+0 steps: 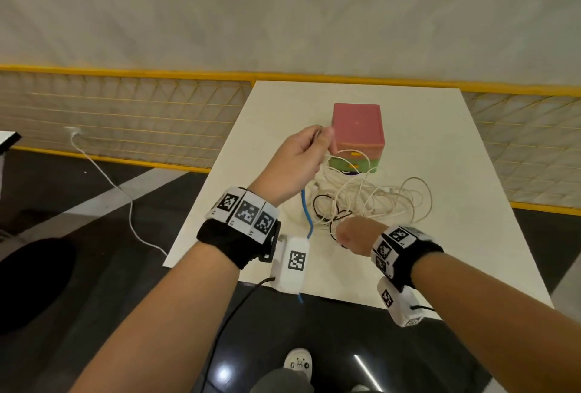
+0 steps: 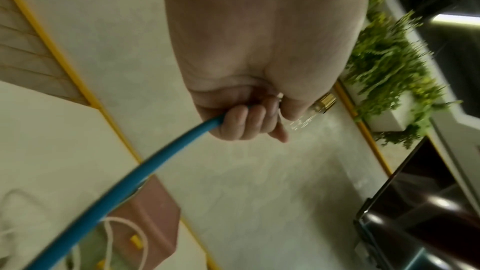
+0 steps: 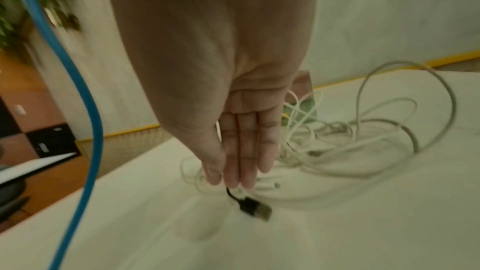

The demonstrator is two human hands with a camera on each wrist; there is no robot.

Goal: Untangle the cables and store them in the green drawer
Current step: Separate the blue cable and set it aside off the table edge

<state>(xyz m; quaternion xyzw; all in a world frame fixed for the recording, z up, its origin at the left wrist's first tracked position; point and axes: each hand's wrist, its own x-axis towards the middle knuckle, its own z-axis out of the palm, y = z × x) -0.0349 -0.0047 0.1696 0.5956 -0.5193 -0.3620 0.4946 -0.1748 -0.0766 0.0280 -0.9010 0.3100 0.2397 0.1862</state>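
My left hand (image 1: 306,153) is raised in front of the drawer stack and grips a blue cable (image 1: 307,213); in the left wrist view its fingers (image 2: 244,122) curl round the blue cable (image 2: 124,184) just below a clear plug (image 2: 306,117). The cable hangs past the table's near edge. My right hand (image 1: 347,233), low over the table, pinches a thin black cable (image 1: 325,208) at its fingertips (image 3: 233,178), with the black USB plug (image 3: 257,209) dangling below. A tangle of white cables (image 1: 380,199) lies before the green drawer (image 1: 353,165), which sits under a pink box (image 1: 358,123).
The white table (image 1: 471,241) is narrow, with dark floor on both sides and at its near edge. A yellow-framed mesh fence (image 1: 125,115) runs behind it. A white cord (image 1: 125,194) trails on the floor at left. Green plants (image 2: 389,65) show in the left wrist view.
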